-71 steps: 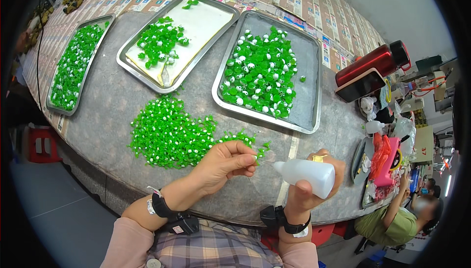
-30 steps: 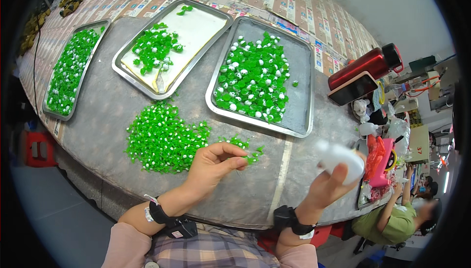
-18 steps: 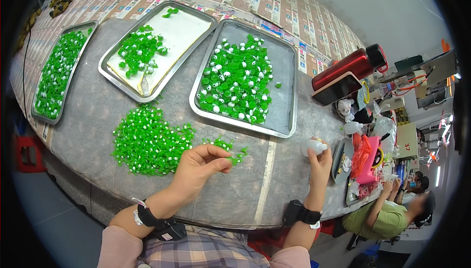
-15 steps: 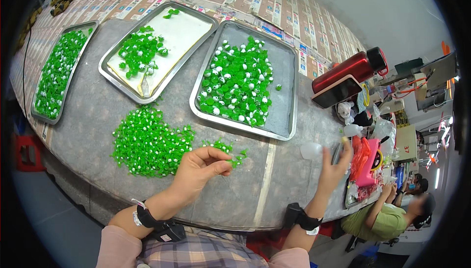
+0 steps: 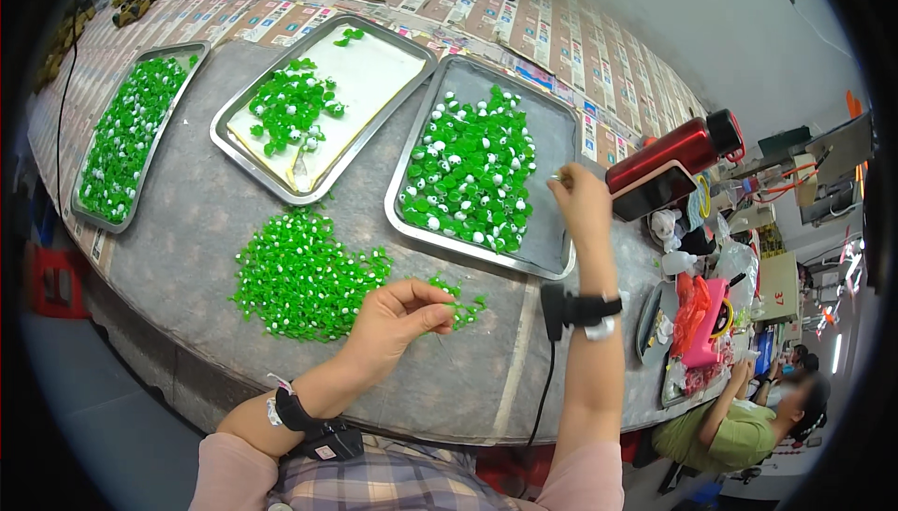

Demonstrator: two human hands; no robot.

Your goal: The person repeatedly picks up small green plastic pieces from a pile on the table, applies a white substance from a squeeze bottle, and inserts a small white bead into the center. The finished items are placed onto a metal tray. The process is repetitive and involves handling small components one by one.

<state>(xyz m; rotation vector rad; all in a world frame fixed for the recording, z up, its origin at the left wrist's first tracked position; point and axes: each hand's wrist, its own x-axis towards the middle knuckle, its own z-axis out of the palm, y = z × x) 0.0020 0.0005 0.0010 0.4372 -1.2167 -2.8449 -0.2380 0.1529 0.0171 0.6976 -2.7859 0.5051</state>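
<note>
Over the front of the table, my left hand (image 5: pixel 400 324) is closed in a pinch at the right end of a heap of small green pieces with white dots (image 5: pixel 309 277). A thin, needle-like line hangs below its fingertips, too fine to name. My right hand (image 5: pixel 582 200) reaches over the right edge of a metal tray (image 5: pixel 556 132), thumb and fingers pinched together. Whatever lies between these fingertips is too small to make out. Green pieces with white, eyeball-like balls (image 5: pixel 472 169) fill most of that tray's left and middle.
A white-lined tray (image 5: pixel 379 66) and a narrow full tray (image 5: pixel 161 144) stand to the left. Beyond my right hand are a red bottle (image 5: pixel 664 155), a phone (image 5: pixel 655 191) and a pink holder (image 5: pixel 708 324). A person in green (image 5: pixel 716 431) sits at the right.
My right hand has moved from the table's right side up and inward to the right tray, its fingers closing into a pinch. My left hand keeps its pinch, and the view has shifted slightly.
</note>
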